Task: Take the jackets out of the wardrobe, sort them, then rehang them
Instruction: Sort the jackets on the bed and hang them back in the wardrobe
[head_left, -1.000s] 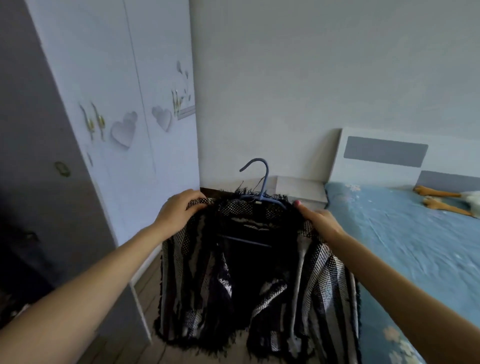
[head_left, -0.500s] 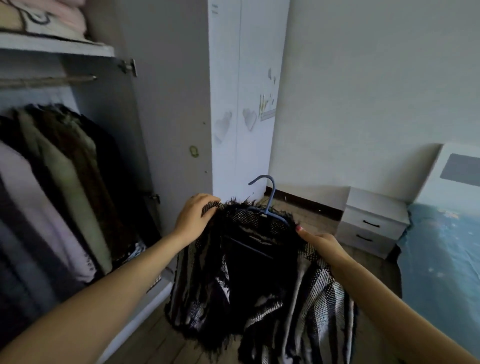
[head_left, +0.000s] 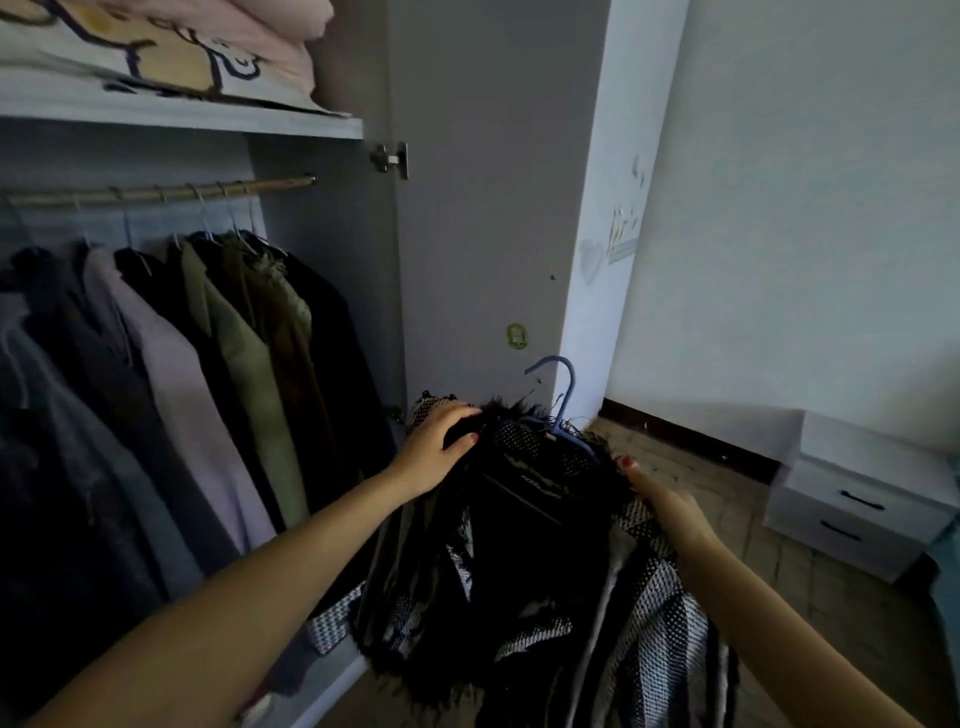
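A black-and-white striped fringed jacket (head_left: 524, 561) hangs on a blue hanger (head_left: 563, 395) in front of me. My left hand (head_left: 434, 444) grips its left shoulder, fingers curled over the fabric. My right hand (head_left: 665, 501) holds the right shoulder. Several jackets (head_left: 208, 374) in black, lilac, olive and brown hang from the wardrobe rail (head_left: 156, 193) on the left.
The open wardrobe door (head_left: 493, 234) stands just behind the held jacket. Folded bedding (head_left: 171, 47) lies on the shelf above the rail. A white two-drawer nightstand (head_left: 857, 499) stands against the wall at the right, on a wooden floor (head_left: 810, 597).
My view has swung left from the bed to the open wardrobe. Both hands have kept hold of the striped jacket, which is now close to the hanging clothes.
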